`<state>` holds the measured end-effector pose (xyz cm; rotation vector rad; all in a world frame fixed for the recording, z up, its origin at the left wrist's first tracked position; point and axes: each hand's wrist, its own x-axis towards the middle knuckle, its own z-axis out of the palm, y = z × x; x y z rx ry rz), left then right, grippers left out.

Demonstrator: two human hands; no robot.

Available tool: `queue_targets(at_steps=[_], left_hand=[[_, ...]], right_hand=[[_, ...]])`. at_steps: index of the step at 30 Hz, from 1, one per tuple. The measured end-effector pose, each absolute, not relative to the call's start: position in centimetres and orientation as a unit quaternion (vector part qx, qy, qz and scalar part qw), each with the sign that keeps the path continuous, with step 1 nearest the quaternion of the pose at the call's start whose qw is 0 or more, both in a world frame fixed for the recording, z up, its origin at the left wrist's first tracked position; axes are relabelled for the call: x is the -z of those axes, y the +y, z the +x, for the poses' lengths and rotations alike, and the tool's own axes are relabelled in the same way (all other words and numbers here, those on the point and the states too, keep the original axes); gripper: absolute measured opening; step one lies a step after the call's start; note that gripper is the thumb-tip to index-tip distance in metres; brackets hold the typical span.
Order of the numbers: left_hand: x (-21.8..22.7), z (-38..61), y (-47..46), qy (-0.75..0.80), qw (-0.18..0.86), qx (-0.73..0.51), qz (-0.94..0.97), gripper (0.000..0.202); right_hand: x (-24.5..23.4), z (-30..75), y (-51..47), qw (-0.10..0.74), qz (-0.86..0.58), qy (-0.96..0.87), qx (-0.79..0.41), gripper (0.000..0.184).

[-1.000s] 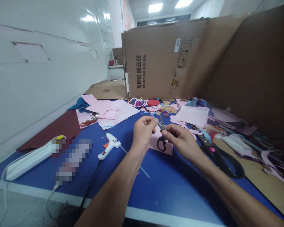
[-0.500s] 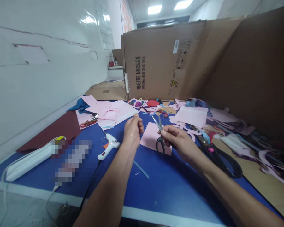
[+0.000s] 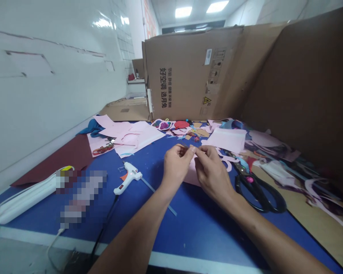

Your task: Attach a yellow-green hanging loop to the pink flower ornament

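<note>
Starting at the left: a long white case (image 3: 23, 198) lies on the blue table (image 3: 188, 228) near its front edge, with a maroon sheet (image 3: 65, 154) behind it along the wall. Next comes a white glue gun (image 3: 128, 177) on its side, nozzle pointing away from the person, black cord trailing off the near edge. A pale blue strip (image 3: 160, 198) runs diagonally from beside it toward the left forearm. Loose pink sheets (image 3: 137, 137) lie further back.

Centre: the hands meet fingertip to fingertip above a pink paper (image 3: 190, 176) lying flat on the table. The left hand (image 3: 175, 165) has its fingers curled in, thumb and forefinger closed in a pinch. The right hand (image 3: 213, 173) mirrors it, pinched at the tips, the other fingers folded loosely. Between the two pinches shows a thin dark sliver (image 3: 185, 145), long axis roughly side to side, poking out past the left fingertips (too small to tell what it is). Both hands are on it, so neither is nearer. Whether the right palm hides anything more, I cannot tell.

Right of the hands: large black scissors (image 3: 246, 184) rest on the table just beside the right wrist, handles toward the person, blades pointing away; the right hand is much the nearer. Paper scraps (image 3: 263, 140) pile beyond, and a cardboard box (image 3: 194, 72) stands upright at the back
</note>
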<state>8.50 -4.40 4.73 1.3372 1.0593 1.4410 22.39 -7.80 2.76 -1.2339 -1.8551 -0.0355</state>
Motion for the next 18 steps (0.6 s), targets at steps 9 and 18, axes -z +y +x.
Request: queue_targets(at_steps=[9,18], left_hand=[[-4.4,7.8,-3.6,0.431,0.452,-0.586,0.516,0.023],[-4.7,7.8,-3.5,0.442,0.497,-0.587,0.462,0.023]], right_hand=[[-4.5,22.3,-8.9,0.373,-0.550,-0.743,0.077,0.034],[-4.3,23.5,-8.2,0.389,-0.502,-0.767,0.093,0.032]])
